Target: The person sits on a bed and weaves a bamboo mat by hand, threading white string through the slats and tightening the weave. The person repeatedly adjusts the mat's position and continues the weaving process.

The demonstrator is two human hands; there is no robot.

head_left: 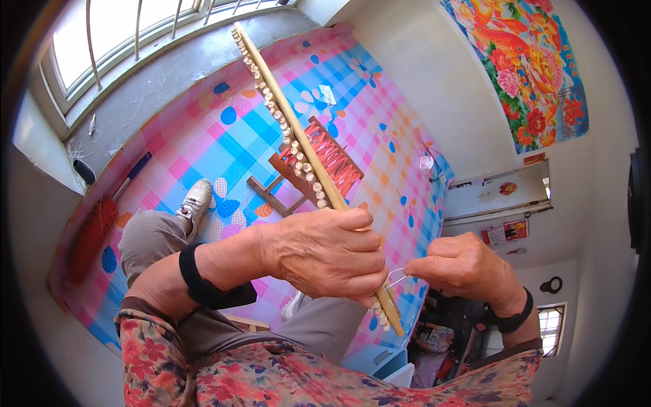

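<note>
My left hand (329, 254) is wrapped round a long, pale wooden stick (293, 117), which slants from the upper left down toward the lower right. Along the stick's left edge runs a row of small, round, cream-coloured pieces (276, 114); their exact kind is hard to make out. More of them show below the fist, near the stick's lower end. Just right of that fist, my right hand (468, 268) pinches a thin white thread (396, 278), stretched between its fingertips and the stick. My left palm and the part of the stick inside it are hidden.
A low stool (332, 159) with a red woven seat stands on the checked, flowered floor covering (224, 159) beyond my hands. A red-bristled broom (91, 237) lies at the left. Loose thread lies on the grey window ledge (146, 88). Blue drawers (373, 359) stand at the lower right.
</note>
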